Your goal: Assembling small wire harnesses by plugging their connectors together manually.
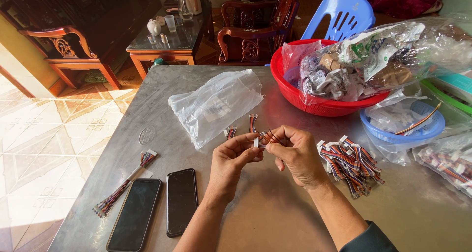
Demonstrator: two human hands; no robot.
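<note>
Wire connector (259, 142), small and white with thin dark leads, is held above the middle of the table (275, 212), raised toward the eyes for fine work. Left hand (231, 161) pinches the plug in a narrow grip; right hand (295, 154) closes fingertips on the leads. Finished harnesses (350, 163) are piled just right, within reach. Clear bag (216, 104) lies farther left. Two phones (157, 208) are parked near left, apart from the work.

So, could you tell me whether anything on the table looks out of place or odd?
Nothing looks damaged or spilled. The only oddity: one long wire harness lies alone beside the two phones, far from the pile of wire harnesses right of both hands.
</note>
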